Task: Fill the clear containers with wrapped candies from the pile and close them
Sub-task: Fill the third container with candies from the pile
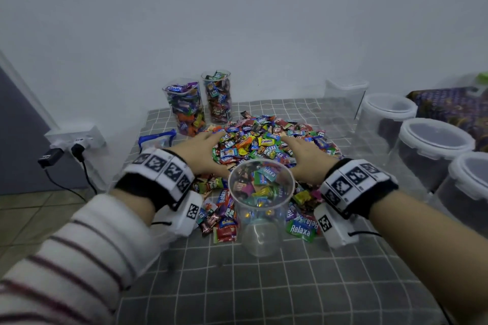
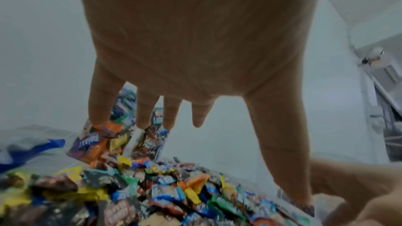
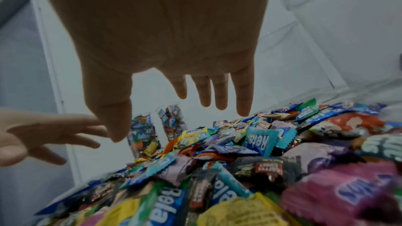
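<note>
At the far left, a white power strip [image 1: 76, 140] with two plugs in it sits against the wall, beside the table [image 1: 290, 285] with its grey checked cloth. A clear lid with blue clips [image 1: 157, 138] lies on the cloth near the back left corner. Just right of it stand two tall clear containers, the left filled container [image 1: 186, 107] and the right filled container [image 1: 217, 97], both packed with wrapped candies and both without lids.

The left hand [image 1: 204, 152] reaches palm down over the left side of the candy pile [image 1: 264, 137], its fingers [image 2: 143, 111] straight and spread, gripping nothing. In the middle, nearest the person, an open clear container [image 1: 261, 203] stands upright at the pile's near edge, partly filled with candies. The right hand [image 1: 303, 155] mirrors the left over the pile's right side, fingers [image 3: 243, 92] extended and slightly apart, holding nothing; whether either palm touches the candies cannot be told.

Further right, a tall empty clear container [image 1: 343, 108] stands at the back, and three round lidded tubs [image 1: 435, 140] line the right edge.
</note>
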Tool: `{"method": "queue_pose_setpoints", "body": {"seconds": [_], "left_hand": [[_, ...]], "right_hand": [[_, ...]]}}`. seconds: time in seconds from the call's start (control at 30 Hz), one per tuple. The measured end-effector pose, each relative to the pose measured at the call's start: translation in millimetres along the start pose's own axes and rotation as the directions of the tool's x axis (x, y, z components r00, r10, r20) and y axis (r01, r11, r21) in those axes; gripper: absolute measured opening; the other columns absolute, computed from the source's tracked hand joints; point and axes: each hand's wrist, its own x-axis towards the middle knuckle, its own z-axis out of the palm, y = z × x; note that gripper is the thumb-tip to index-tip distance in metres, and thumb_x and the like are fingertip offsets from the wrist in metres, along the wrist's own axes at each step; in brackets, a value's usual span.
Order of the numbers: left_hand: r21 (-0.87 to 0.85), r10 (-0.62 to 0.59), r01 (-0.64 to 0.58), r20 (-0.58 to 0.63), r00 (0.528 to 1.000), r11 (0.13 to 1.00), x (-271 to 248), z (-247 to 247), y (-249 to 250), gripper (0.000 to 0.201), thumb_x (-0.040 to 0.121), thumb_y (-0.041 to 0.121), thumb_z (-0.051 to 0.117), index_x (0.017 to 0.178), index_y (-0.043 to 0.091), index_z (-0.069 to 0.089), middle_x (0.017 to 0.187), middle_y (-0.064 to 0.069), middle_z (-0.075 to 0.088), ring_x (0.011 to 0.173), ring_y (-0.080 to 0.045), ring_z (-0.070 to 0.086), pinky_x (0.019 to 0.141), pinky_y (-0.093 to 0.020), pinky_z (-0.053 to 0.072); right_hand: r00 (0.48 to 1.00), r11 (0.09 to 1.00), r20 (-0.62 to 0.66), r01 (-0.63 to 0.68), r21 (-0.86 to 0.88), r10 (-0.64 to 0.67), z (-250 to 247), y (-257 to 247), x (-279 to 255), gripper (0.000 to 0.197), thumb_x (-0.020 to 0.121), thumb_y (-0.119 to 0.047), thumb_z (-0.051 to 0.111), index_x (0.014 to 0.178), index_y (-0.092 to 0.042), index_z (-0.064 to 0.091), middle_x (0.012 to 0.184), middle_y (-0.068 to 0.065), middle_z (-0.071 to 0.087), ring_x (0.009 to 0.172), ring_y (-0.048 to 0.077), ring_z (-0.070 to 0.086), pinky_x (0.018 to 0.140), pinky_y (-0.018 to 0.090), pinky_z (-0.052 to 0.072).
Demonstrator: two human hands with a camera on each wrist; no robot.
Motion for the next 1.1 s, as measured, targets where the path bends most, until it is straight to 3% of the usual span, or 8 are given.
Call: {"method": "queue_pose_setpoints", "body": {"seconds": [0.23,0.37,0.43,0.63,0.83,0.93,1.0,1.1], "left_hand": [[0.163,-0.072,0.052,0.124,0.990,0.985,53,8,22,0.122,0.067,0.059,0.074,0.150,0.032,-0.011,0.159,-0.009,-0.008,0.145,-0.034,0.011,0.112,-0.052,0.024],[0.157,-0.082,0.062,0.125,0.989,0.986,71,12,23,0.127,0.065,0.052,0.081,0.149,0.033,-0.013,0.158,-0.018,-0.003,0.139,-0.042,0.025,0.104,-0.052,0.036],[0.157,-0.077,0.054,0.143,0.987,0.986,75,14,25,0.126,0.066,0.050,0.080,0.149,0.033,-0.013,0.157,-0.021,-0.002,0.138,-0.043,0.026,0.105,-0.054,0.035],[0.195,-0.033,-0.005,0.192,0.981,0.981,77,20,33,0.114,0.075,0.051,0.073,0.148,0.038,-0.014,0.157,-0.021,0.002,0.135,-0.042,0.034,0.101,-0.046,0.041],[0.161,0.121,-0.133,0.081,0.989,0.978,69,26,37,0.069,0.087,0.043,0.063,0.146,0.029,0.031,0.136,-0.009,0.052,0.119,-0.027,0.052,0.092,-0.036,0.048],[0.109,0.130,-0.127,-0.022,0.991,0.986,65,27,36,0.040,0.092,0.027,0.057,0.131,0.021,0.053,0.123,-0.006,0.062,0.109,-0.025,0.058,0.091,-0.036,0.049],[0.090,0.111,-0.104,-0.075,0.991,0.990,65,28,36,0.029,0.091,0.014,0.054,0.119,0.018,0.061,0.114,-0.006,0.066,0.103,-0.025,0.059,0.088,-0.037,0.050],[0.053,0.099,-0.094,-0.112,0.989,0.994,63,28,36,0.025,0.090,0.012,0.055,0.112,0.019,0.065,0.113,-0.004,0.066,0.103,-0.024,0.059,0.089,-0.036,0.050]], "right_hand": [[0.988,0.984,0.156,0.009,-0.176,0.018,3,-9,28,0.113,0.070,-0.062,0.069,0.150,-0.027,-0.002,0.157,0.005,0.008,0.142,0.028,0.019,0.110,0.050,0.030],[0.968,0.974,0.246,0.010,-0.227,0.048,4,-9,44,0.117,0.068,-0.064,0.068,0.150,-0.028,-0.008,0.159,0.007,-0.001,0.143,0.031,0.018,0.112,0.048,0.029],[0.955,0.969,0.290,0.008,-0.248,0.066,5,-8,49,0.116,0.069,-0.065,0.067,0.149,-0.031,-0.010,0.159,0.007,-0.003,0.142,0.032,0.021,0.110,0.046,0.032],[0.952,0.959,0.299,0.018,-0.283,0.070,6,-7,56,0.092,0.075,-0.062,0.064,0.148,-0.039,0.014,0.151,0.008,0.025,0.132,0.030,0.037,0.102,0.044,0.041],[0.981,0.971,0.194,0.020,-0.239,0.028,2,-15,51,0.055,0.087,-0.041,0.063,0.137,-0.027,0.045,0.122,0.007,0.058,0.110,0.024,0.055,0.083,0.029,0.044],[0.989,0.975,0.141,-0.016,-0.223,0.048,-3,-18,47,0.027,0.090,-0.028,0.060,0.112,-0.012,0.061,0.098,0.008,0.063,0.092,0.025,0.057,0.068,0.026,0.040],[0.992,0.975,0.101,-0.051,-0.216,0.074,-6,-18,42,0.016,0.090,-0.025,0.058,0.087,-0.009,0.055,0.079,0.004,0.052,0.082,0.023,0.049,0.062,0.025,0.036],[0.995,0.986,0.050,-0.078,-0.148,0.086,-8,-18,36,0.020,0.091,-0.024,0.058,0.099,-0.006,0.057,0.090,0.010,0.056,0.084,0.023,0.050,0.068,0.028,0.039]]}}
